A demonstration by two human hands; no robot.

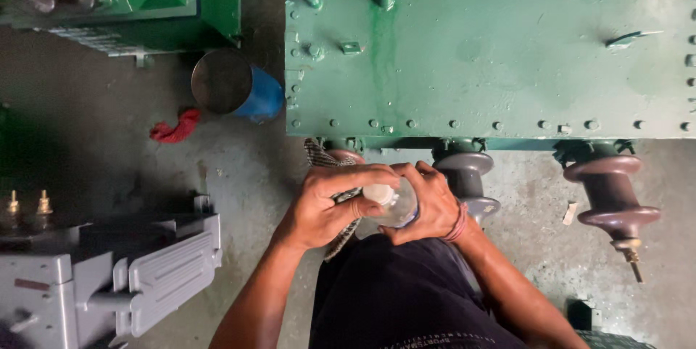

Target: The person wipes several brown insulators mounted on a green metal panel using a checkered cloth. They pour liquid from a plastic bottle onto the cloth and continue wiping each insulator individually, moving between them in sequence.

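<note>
1. Both hands close their grip on one small clear bottle (401, 204) held just above the lap: the left hand (330, 208) wraps its fingers over the white cap (378, 193), with a checked cloth (324, 157) trapped under the palm, and the right hand (433, 204) cups the body from the far side
2. Between the two grips the bottle lies nearly level, its long axis running left to right, cap end toward the left hand, base inside the right palm; neither hand is nearer, both touch it
3. It looks transparent and rounded, mostly hidden by fingers; what it contains cannot be told
4. Just beyond the grip stands a green riveted tank (493, 52), with brown ribbed insulators (612, 193) hanging off its near edge to the right of the right hand
5. Well left of the grip, on the concrete floor, lie a blue tin (243, 88) and a red rag (174, 128)
</note>
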